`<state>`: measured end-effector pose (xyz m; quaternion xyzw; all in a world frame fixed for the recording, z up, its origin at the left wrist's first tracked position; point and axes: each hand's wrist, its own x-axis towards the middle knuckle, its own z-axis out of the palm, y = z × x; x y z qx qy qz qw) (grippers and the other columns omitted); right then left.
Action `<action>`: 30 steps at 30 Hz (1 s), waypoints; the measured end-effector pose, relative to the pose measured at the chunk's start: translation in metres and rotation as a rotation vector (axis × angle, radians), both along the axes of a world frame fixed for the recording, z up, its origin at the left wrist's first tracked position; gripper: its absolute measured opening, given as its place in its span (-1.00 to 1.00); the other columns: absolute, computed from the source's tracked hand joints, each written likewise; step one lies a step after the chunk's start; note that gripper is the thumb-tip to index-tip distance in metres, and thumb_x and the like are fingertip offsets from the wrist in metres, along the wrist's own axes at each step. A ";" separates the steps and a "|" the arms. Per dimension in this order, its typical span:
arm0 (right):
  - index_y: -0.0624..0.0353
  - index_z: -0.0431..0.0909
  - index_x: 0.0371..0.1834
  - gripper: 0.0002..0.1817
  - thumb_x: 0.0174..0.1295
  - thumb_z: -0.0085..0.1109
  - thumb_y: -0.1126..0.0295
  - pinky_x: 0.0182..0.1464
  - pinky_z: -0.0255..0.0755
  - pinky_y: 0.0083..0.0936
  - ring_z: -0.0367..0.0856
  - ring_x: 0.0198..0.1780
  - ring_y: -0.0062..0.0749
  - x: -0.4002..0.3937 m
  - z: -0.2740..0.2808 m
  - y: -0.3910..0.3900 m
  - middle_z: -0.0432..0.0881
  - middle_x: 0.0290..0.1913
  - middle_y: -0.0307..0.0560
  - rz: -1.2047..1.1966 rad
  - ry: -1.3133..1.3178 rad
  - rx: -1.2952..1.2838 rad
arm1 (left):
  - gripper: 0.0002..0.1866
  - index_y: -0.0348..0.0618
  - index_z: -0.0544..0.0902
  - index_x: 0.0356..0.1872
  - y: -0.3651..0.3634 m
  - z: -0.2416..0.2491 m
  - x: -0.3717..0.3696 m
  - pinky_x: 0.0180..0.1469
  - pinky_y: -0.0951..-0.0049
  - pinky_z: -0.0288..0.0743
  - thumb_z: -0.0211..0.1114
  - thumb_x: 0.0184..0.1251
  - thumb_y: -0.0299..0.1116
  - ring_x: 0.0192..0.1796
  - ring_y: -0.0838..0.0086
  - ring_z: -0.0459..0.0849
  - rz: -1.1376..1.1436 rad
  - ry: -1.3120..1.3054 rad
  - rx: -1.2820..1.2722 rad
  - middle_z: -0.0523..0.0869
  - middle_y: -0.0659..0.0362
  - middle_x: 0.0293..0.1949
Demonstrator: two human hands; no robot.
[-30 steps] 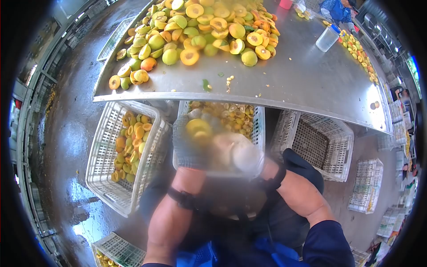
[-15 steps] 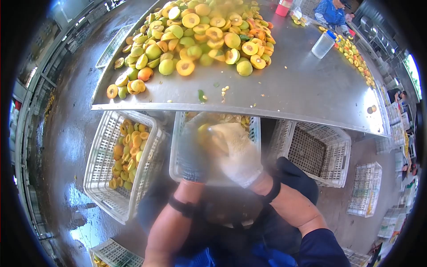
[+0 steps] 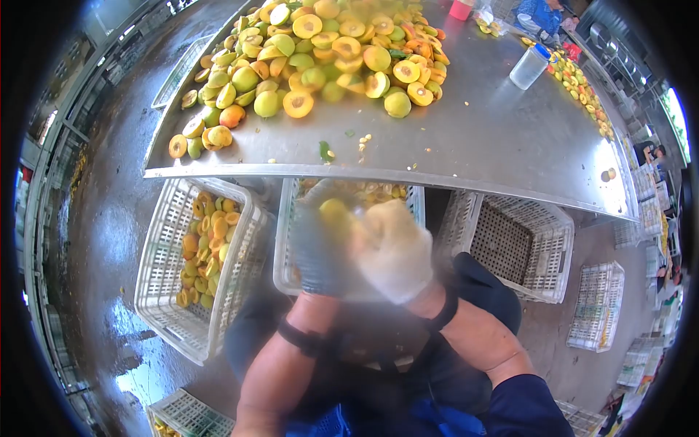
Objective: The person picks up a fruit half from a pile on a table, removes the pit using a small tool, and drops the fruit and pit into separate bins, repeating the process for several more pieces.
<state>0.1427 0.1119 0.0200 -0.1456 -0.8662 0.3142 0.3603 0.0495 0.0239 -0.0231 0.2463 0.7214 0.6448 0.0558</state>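
My left hand (image 3: pixel 317 251), in a dark grey glove, is closed on a yellow-green peach (image 3: pixel 335 213), blurred in this view. Close beside it, my right hand (image 3: pixel 395 251) wears a white knit glove with the fingers curled in; whatever it grips is hidden. Both hands are over a white crate (image 3: pixel 282 273) below the table edge, in which halved peaches (image 3: pixel 386 191) show behind the hands. A large peach pile (image 3: pixel 298 104), many cut in half with stones showing, lies on the metal table (image 3: pixel 240 156) ahead.
A crate (image 3: pixel 153 273) of peach halves stands left; another crate (image 3: pixel 561 255) stands right. On the table are a blue-lidded clear jar (image 3: pixel 528 69), a red container (image 3: pixel 460 10) and small bits. A person (image 3: pixel 539 18) is across the table. More crates (image 3: pixel 597 306) sit on the floor.
My right hand has turned and its fingers are curled tighter; the peach in my left hand now shows more clearly between the hands. The view has shifted slightly.
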 end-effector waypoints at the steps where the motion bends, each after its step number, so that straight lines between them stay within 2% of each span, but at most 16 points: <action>1: 0.07 0.56 -0.10 -0.67 0.11 0.47 0.39 -0.18 0.60 -0.17 0.69 -0.25 0.11 0.000 -0.001 0.005 0.64 -0.22 -0.04 -0.039 -0.024 -0.032 | -0.44 -0.17 0.60 0.25 0.000 -0.006 -0.003 0.25 0.25 0.59 0.01 0.68 0.13 0.12 0.28 0.70 0.034 -0.009 0.009 0.73 0.09 0.08; 3: 0.08 0.56 -0.09 -0.68 0.14 0.45 0.38 -0.16 0.61 -0.19 0.70 -0.25 0.10 0.001 -0.001 0.014 0.64 -0.22 -0.02 -0.051 -0.068 -0.074 | -0.41 -0.18 0.60 0.23 -0.001 0.000 -0.010 0.26 0.20 0.58 -0.02 0.66 0.17 0.12 0.24 0.69 0.024 -0.347 0.309 0.73 0.07 0.08; 5: 0.09 0.56 -0.07 -0.69 0.16 0.43 0.37 -0.15 0.62 -0.21 0.70 -0.25 0.07 0.002 -0.003 0.021 0.64 -0.22 0.00 -0.007 -0.118 -0.105 | -0.37 -0.19 0.60 0.22 -0.008 0.018 -0.012 0.27 0.14 0.57 -0.04 0.65 0.21 0.13 0.20 0.68 -0.091 -1.004 0.885 0.72 0.04 0.07; 6: 0.12 0.56 -0.05 -0.70 0.18 0.39 0.39 -0.13 0.62 -0.25 0.73 -0.26 0.00 0.001 -0.009 0.025 0.67 -0.24 0.02 0.042 -0.057 -0.124 | -0.34 -0.19 0.59 0.23 -0.012 0.030 -0.012 0.28 0.06 0.56 -0.07 0.63 0.23 0.14 0.14 0.66 -0.108 -1.091 0.950 0.70 0.02 0.09; 9: 0.14 0.56 -0.06 -0.72 0.20 0.36 0.39 -0.12 0.62 -0.28 0.74 -0.27 -0.05 0.003 -0.012 0.026 0.71 -0.27 0.02 0.027 -0.137 -0.346 | -0.36 -0.20 0.58 0.25 -0.034 0.038 -0.017 0.27 0.04 0.57 -0.04 0.62 0.19 0.14 0.11 0.66 -0.256 -1.142 1.068 0.68 -0.01 0.11; 10: 0.15 0.57 -0.06 -0.75 0.23 0.34 0.41 -0.11 0.62 -0.27 0.76 -0.27 -0.06 0.003 -0.012 0.024 0.74 -0.29 0.03 0.026 -0.215 -0.421 | -0.43 -0.23 0.58 0.25 -0.043 0.039 -0.022 0.25 0.04 0.57 0.04 0.59 0.09 0.14 0.11 0.67 -0.215 -0.982 0.901 0.67 -0.01 0.11; 13: 0.14 0.57 -0.07 -0.76 0.24 0.33 0.40 -0.11 0.61 -0.27 0.76 -0.26 -0.09 -0.008 -0.013 0.012 0.74 -0.29 0.01 0.000 -0.276 -0.205 | -0.57 -0.29 0.56 0.26 -0.070 0.032 -0.047 0.19 0.02 0.59 0.26 0.52 -0.22 0.12 0.13 0.68 -0.057 -0.474 0.442 0.66 -0.01 0.10; 14: 0.14 0.57 -0.06 -0.76 0.23 0.34 0.40 -0.10 0.61 -0.25 0.76 -0.25 -0.05 -0.014 -0.008 0.008 0.74 -0.29 0.03 0.018 -0.295 -0.197 | -0.59 -0.32 0.59 0.24 -0.083 0.029 -0.061 0.22 0.08 0.58 0.33 0.42 -0.43 0.15 0.13 0.69 0.007 -0.375 0.375 0.67 -0.04 0.10; 17: 0.13 0.58 -0.06 -0.73 0.21 0.36 0.37 -0.08 0.61 -0.19 0.76 -0.20 0.05 -0.033 0.003 -0.001 0.74 -0.27 0.07 0.063 -0.340 -0.118 | -0.57 -0.32 0.62 0.23 -0.123 0.080 -0.077 0.32 0.15 0.53 0.36 0.35 -0.48 0.22 0.13 0.67 0.288 0.247 -0.268 0.68 -0.08 0.13; 18: 0.13 0.57 -0.05 -0.72 0.21 0.37 0.36 -0.07 0.61 -0.16 0.75 -0.18 0.10 -0.049 0.007 -0.002 0.74 -0.25 0.09 0.085 -0.333 -0.049 | -0.56 -0.33 0.64 0.20 -0.131 0.071 -0.083 0.37 0.18 0.47 0.38 0.29 -0.48 0.25 0.10 0.65 0.534 0.490 -0.289 0.69 -0.11 0.16; 19: 0.13 0.57 -0.05 -0.71 0.20 0.37 0.35 -0.06 0.60 -0.13 0.74 -0.16 0.14 -0.067 0.010 -0.002 0.74 -0.24 0.10 0.106 -0.325 0.017 | -0.57 -0.34 0.64 0.19 -0.137 0.072 -0.085 0.38 0.17 0.46 0.39 0.29 -0.48 0.25 0.10 0.64 0.539 0.470 -0.285 0.69 -0.11 0.16; 20: 0.13 0.58 0.02 -0.66 0.21 0.35 0.31 0.03 0.58 -0.06 0.71 -0.06 0.22 -0.091 0.015 0.001 0.73 -0.13 0.18 0.172 -0.362 0.062 | -0.57 -0.34 0.65 0.18 -0.143 0.075 -0.087 0.38 0.15 0.45 0.39 0.28 -0.47 0.26 0.09 0.64 0.544 0.450 -0.282 0.69 -0.12 0.17; 24: 0.08 0.57 0.21 -0.52 0.24 0.37 0.19 0.20 0.53 -0.08 0.67 0.11 0.16 -0.217 0.038 -0.011 0.70 0.04 0.23 0.296 -0.542 0.221 | -0.62 -0.35 0.70 0.09 -0.148 0.074 -0.086 0.36 0.15 0.46 0.42 0.26 -0.43 0.22 0.04 0.66 0.416 0.331 -0.172 0.74 -0.13 0.09; 26: 0.03 0.57 0.26 -0.47 0.26 0.41 0.11 0.26 0.52 -0.12 0.63 0.26 0.11 -0.279 0.049 -0.031 0.67 0.21 0.21 0.319 -0.737 0.202 | -0.63 -0.33 0.73 0.07 -0.147 0.074 -0.089 0.31 0.18 0.51 0.44 0.26 -0.40 0.16 0.05 0.71 0.361 0.295 -0.138 0.76 -0.11 0.04; 30: -0.03 0.61 0.24 -0.54 0.30 0.31 0.10 0.22 0.57 -0.12 0.69 0.19 0.08 -0.358 0.045 -0.067 0.70 0.19 0.15 0.402 -0.820 0.488 | -0.60 -0.28 0.72 0.13 -0.149 0.085 -0.097 0.26 0.22 0.55 0.44 0.29 -0.38 0.15 0.10 0.73 0.302 0.134 -0.182 0.76 -0.09 0.05</action>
